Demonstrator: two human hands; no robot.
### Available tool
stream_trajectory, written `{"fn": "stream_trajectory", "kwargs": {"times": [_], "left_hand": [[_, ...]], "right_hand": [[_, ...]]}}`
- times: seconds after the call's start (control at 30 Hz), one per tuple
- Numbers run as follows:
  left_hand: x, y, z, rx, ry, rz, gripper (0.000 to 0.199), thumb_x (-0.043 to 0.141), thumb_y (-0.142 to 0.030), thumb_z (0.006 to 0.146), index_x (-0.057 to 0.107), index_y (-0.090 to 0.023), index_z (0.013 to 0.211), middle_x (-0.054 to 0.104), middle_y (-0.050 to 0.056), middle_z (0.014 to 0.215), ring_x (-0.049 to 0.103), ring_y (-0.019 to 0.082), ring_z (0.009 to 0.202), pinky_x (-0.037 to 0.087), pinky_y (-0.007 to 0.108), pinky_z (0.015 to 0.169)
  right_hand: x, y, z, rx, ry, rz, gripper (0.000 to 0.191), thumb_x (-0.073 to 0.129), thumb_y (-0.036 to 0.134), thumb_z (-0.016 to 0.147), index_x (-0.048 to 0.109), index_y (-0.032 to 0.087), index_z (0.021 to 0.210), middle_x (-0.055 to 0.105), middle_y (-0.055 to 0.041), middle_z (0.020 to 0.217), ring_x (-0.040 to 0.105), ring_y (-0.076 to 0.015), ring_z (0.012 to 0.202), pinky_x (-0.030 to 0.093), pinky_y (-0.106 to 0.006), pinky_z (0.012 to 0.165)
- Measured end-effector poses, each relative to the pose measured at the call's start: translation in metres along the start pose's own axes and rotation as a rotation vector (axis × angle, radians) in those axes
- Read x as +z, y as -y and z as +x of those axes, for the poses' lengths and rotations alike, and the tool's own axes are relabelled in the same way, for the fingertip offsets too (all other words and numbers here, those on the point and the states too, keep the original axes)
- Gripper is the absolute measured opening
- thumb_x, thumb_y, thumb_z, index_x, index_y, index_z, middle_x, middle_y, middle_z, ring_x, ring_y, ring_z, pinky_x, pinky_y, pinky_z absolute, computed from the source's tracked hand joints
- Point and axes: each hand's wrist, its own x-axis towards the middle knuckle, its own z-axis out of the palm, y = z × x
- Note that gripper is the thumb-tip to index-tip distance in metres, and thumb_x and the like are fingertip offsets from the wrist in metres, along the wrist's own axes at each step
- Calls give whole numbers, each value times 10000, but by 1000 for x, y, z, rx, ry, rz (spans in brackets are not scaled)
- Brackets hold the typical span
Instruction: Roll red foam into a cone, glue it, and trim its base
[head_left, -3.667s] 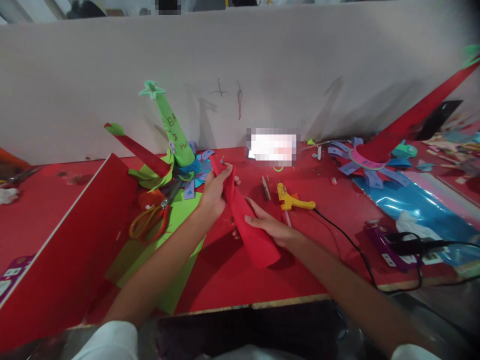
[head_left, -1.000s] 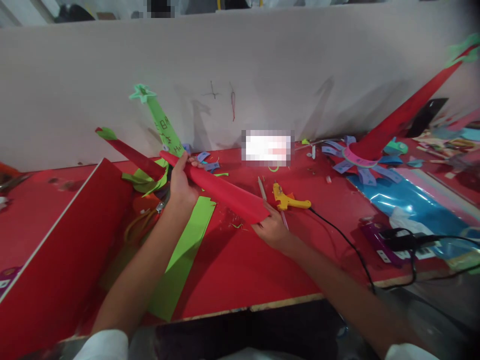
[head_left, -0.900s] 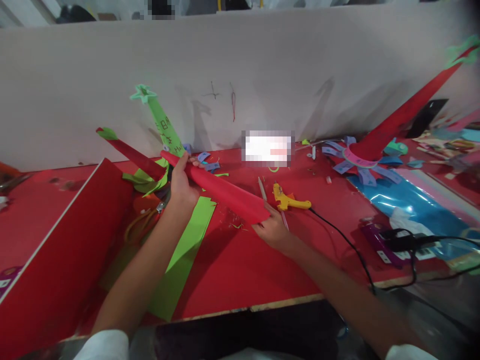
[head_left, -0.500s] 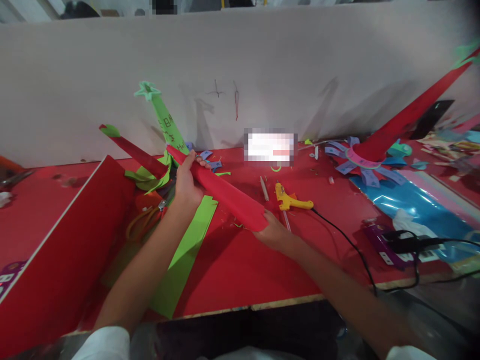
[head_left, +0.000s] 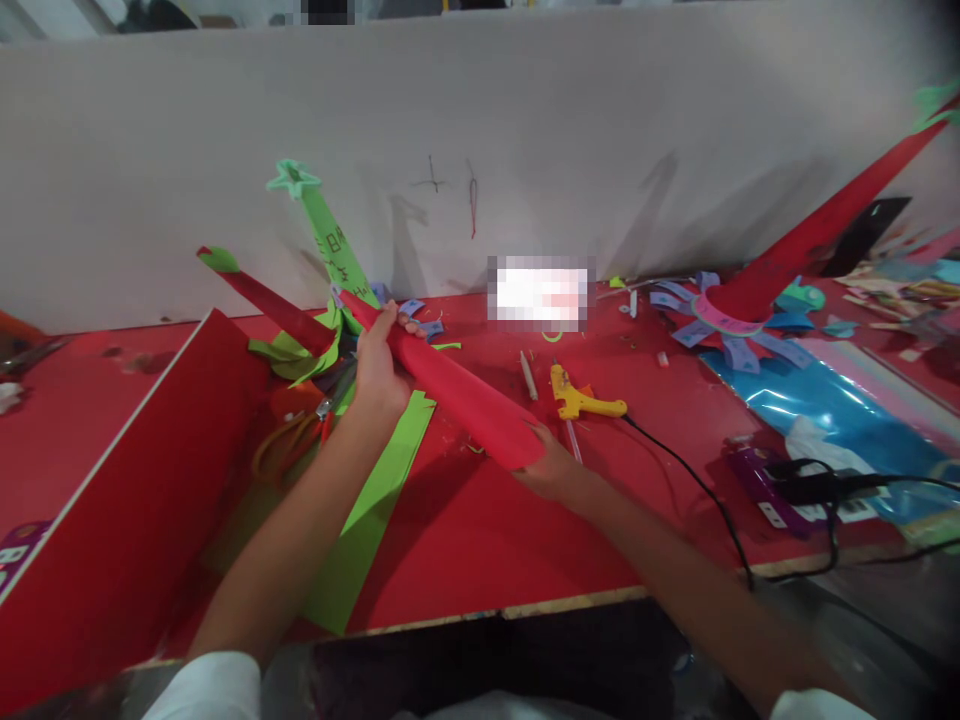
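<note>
A rolled red paper cone (head_left: 465,395) slants across the middle of the view, its narrow tip up to the left. My left hand (head_left: 381,365) is closed around its upper part, thumb on top. At the wide lower end, my right hand (head_left: 555,468) reaches into the opening; its fingers are hidden inside the paper. Under my left forearm lies a long strip of green paper (head_left: 386,490). Scissors with orange handles (head_left: 289,445) rest left of that wrist. A yellow glue gun (head_left: 585,400) lies just beyond my right hand, its black cord trailing right.
Behind my left hand stand a green paper cone with a star top (head_left: 330,235) and a smaller red cone (head_left: 274,310). Another red cone (head_left: 817,230) leans at right, near blue film (head_left: 787,395) and a purple box (head_left: 765,490). A red board (head_left: 150,480) stands at left.
The red cone has turned slightly in my hands, and its wide end has shifted a little to the right and down. My left hand has moved slightly right.
</note>
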Motion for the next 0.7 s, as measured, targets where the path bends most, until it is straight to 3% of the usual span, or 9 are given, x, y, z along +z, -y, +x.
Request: {"fn": "stream_trajectory", "kwargs": {"times": [0.1, 0.33, 0.53, 0.7], "left_hand": [[1, -1, -1, 1, -4, 16, 266, 811, -203, 852, 567, -197, 745, 556, -43, 645, 550, 63, 557, 528, 188, 633], [0, 12, -7, -46, 11, -17, 230, 827, -205, 838, 604, -197, 783, 575, -52, 657, 560, 68, 571, 530, 222, 650], [3, 16, -10, -54, -12, -33, 241, 830, -196, 833, 596, -183, 778, 572, -48, 651, 546, 62, 559, 515, 205, 625], [5, 14, -11, -54, -14, -37, 228, 818, -179, 844, 599, -182, 783, 571, -44, 653, 544, 62, 556, 513, 202, 618]], "right_hand": [[0, 1, 0, -39, -3, 8, 397, 666, 278, 823, 728, 290, 1215, 712, -99, 1311, 569, -359, 1404, 393, -515, 1260], [1, -8, -3, -42, 56, 140, 509, 651, 304, 935, 610, 293, 1442, 658, -64, 1458, 596, -308, 1394, 445, -438, 1216], [3, -12, -4, -56, 32, 115, 516, 707, 296, 863, 673, 217, 1372, 692, -108, 1415, 630, -338, 1353, 460, -515, 1206], [8, -17, -3, -30, 4, 167, 479, 705, 274, 817, 718, 228, 1293, 751, -81, 1320, 700, -308, 1253, 522, -468, 1142]]}}
